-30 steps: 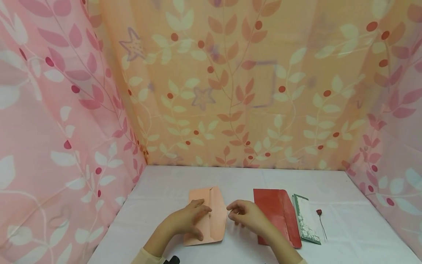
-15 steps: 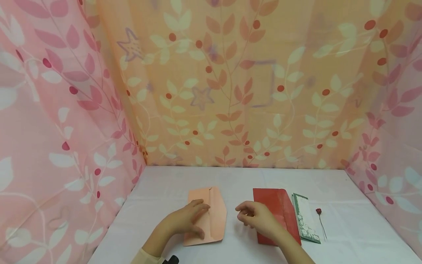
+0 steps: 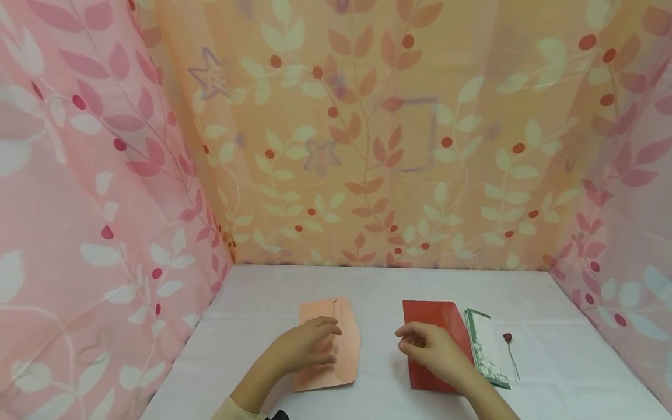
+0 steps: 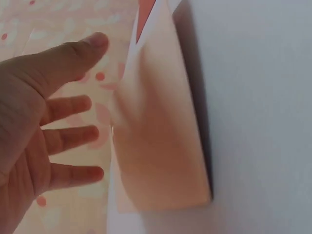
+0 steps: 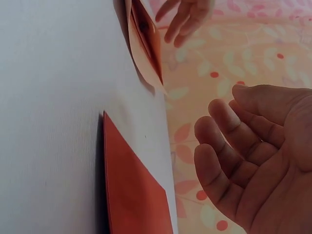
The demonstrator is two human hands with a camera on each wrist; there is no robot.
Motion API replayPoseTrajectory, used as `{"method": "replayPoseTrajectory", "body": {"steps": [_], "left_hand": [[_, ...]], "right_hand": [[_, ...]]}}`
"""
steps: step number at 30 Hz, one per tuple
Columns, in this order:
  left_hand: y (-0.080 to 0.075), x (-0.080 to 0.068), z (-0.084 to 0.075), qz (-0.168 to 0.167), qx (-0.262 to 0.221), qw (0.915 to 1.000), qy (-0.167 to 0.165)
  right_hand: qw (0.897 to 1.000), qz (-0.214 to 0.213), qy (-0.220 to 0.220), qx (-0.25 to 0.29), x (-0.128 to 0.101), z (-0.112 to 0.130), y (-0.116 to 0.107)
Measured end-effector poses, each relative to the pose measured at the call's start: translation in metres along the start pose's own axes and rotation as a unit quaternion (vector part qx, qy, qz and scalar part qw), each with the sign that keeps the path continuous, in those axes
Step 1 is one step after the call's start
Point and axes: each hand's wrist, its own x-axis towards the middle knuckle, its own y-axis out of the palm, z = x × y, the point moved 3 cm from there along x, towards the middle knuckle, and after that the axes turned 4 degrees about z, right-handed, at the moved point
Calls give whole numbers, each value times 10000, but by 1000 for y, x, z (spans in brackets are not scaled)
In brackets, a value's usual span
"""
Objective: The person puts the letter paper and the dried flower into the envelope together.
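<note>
The right hand (image 3: 433, 350) has been drawing away from the peach envelope (image 3: 343, 344) toward the right, and is now hovering over the left part of the red envelope (image 3: 436, 326), while the left hand (image 3: 307, 350) is staying where it was on the peach one. The peach envelope is lying flat on the white worktop (image 3: 567, 361), left of the middle and close to the near edge, with its flap folded over along its right side. The left hand is resting across its left half; in the left wrist view its fingers (image 4: 73, 136) are showing straight and spread apart, lifted a little off the paper rather than gripping it. The right hand is holding nothing: in the right wrist view its fingers (image 5: 229, 141) are loosely bent and slightly apart, palm facing the worktop, above the red envelope's corner (image 5: 131, 190). Whether they are touching the red paper cannot be told.

The red envelope is lying to the right of the peach one, apart from it, about level with it and also near the front edge. Just beside its right edge, and partly tucked under it, a green-bordered card (image 3: 488, 350) with a white floral print is lying. A small red rose on a thin stem (image 3: 510, 353) is lying just right of the card. Leaf-patterned curtains (image 3: 105, 192) are hanging round the worktop's back and side edges
</note>
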Motion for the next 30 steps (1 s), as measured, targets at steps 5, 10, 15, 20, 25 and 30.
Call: {"method": "replayPoseTrajectory", "body": {"steps": [5, 10, 15, 20, 25, 30], "left_hand": [[1, 8, -18, -205, 408, 9978, 472], [1, 18, -36, -392, 606, 9931, 926], [2, 31, -52, -396, 688, 9903, 1141], [6, 45, -66, -320, 769, 9898, 1159], [11, 62, -78, -208, 891, 9889, 1172], [14, 77, -92, -52, 1080, 9868, 1208]], "right_hand": [[9998, -115, -89, -154, -8, -5, -10], [9992, -144, -22, -359, -13, -5, -18], [9983, -224, -80, -530, -20, -5, -26], [9956, -392, -84, -848, -26, -13, -34], [9919, -569, 4, -1140, -32, -18, -44], [9881, -784, 65, -1320, -38, -24, -52]]}}
